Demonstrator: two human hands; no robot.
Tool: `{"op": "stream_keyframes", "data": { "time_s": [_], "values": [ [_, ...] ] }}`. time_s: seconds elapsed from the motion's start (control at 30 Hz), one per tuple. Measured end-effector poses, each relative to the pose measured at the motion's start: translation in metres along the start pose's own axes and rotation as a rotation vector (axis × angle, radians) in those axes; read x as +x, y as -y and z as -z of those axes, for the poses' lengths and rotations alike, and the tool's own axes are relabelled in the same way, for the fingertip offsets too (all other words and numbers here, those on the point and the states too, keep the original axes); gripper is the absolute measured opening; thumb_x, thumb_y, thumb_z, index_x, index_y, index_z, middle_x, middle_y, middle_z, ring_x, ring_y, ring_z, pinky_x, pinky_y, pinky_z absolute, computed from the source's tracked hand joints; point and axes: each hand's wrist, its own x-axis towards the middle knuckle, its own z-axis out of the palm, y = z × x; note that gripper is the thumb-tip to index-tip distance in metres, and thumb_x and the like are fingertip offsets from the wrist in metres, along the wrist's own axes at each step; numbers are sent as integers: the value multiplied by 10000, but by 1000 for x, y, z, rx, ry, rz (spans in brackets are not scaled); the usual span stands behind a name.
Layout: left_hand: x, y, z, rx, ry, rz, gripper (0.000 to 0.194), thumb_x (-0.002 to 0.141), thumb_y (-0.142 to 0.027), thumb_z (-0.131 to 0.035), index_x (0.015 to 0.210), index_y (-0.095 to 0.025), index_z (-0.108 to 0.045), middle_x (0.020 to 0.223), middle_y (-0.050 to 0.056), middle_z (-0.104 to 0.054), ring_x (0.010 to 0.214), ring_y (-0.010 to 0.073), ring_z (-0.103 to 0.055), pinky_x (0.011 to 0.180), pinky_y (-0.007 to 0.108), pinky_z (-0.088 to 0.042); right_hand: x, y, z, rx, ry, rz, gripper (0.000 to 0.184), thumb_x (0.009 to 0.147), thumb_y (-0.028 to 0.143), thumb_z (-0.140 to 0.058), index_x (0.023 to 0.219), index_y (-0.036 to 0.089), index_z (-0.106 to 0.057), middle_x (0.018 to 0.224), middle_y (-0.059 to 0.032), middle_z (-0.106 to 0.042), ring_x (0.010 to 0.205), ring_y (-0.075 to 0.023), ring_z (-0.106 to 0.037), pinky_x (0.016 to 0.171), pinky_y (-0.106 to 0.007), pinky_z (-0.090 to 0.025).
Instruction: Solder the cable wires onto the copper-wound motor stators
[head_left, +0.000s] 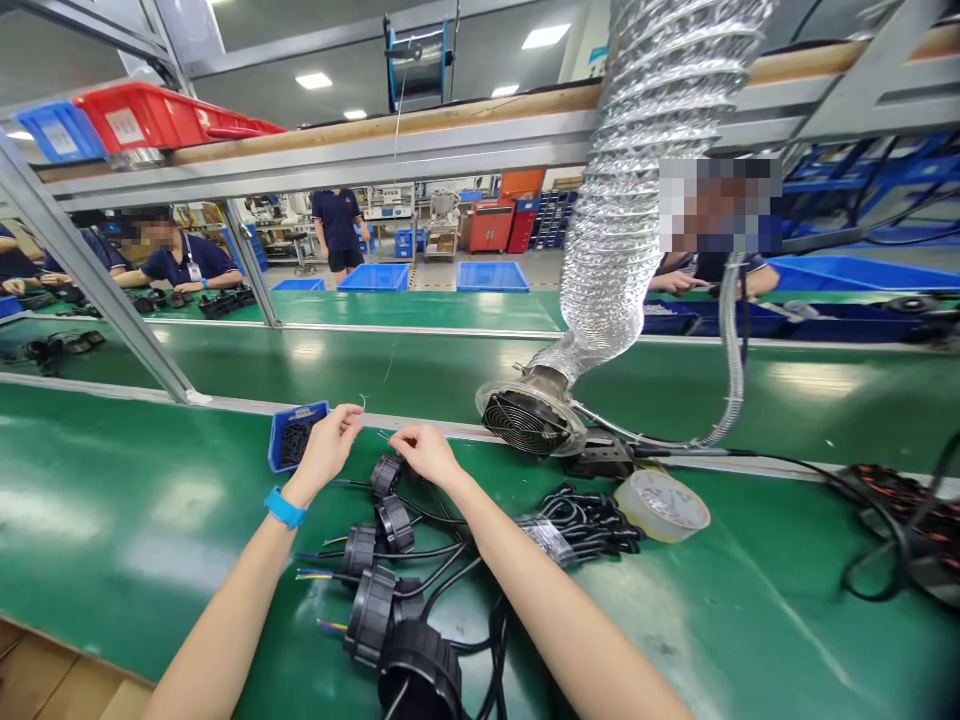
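Observation:
My left hand (pixel 330 445), with a blue band at the wrist, is closed in a pinch. A thin pale wire (pixel 364 402) curls up at its fingertips. Close by on the right, my right hand (pixel 426 452) pinches a cable's thin coloured wire ends (pixel 384 436), which point toward the left hand. Beneath both hands lie several black round connector caps (pixel 373 612) threaded on black cables, with coloured wire ends (pixel 315 575) sticking out to the left. A small blue bin (pixel 279 452) of dark small parts stands beside my left hand.
A fan (pixel 525 420) on a foil duct (pixel 622 190) stands right of my hands. Near it lie bundled black cables (pixel 592 525) and a tape roll (pixel 664 505). A wire spool (pixel 417 68) hangs above, its strand running down. Co-workers (pixel 187 262) sit across the green bench.

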Motion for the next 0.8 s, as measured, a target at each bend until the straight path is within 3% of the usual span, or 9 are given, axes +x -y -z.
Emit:
{"op": "stream_keyframes", "data": {
  "time_s": [0.17, 0.8],
  "values": [
    [6, -12, -19, -23, 104, -32, 235, 880, -255, -500, 1085, -194, -596, 799, 18, -615, 731, 167, -597, 716, 281, -483, -1, 0, 1, 18, 4, -2, 245, 881, 280, -584, 741, 194, -765, 662, -2, -694, 609, -142, -583, 570, -227, -367],
    [1, -1, -18, -161, 123, 42, 245, 874, -308, -527, 1083, -192, -582, 813, 12, -587, 716, 159, -579, 709, 294, -482, 0, -1, 0, 73, 13, 3, 196, 868, 248, -611, 793, 186, -781, 713, -15, -724, 645, -152, -610, 598, -234, -395]
  ]
}}
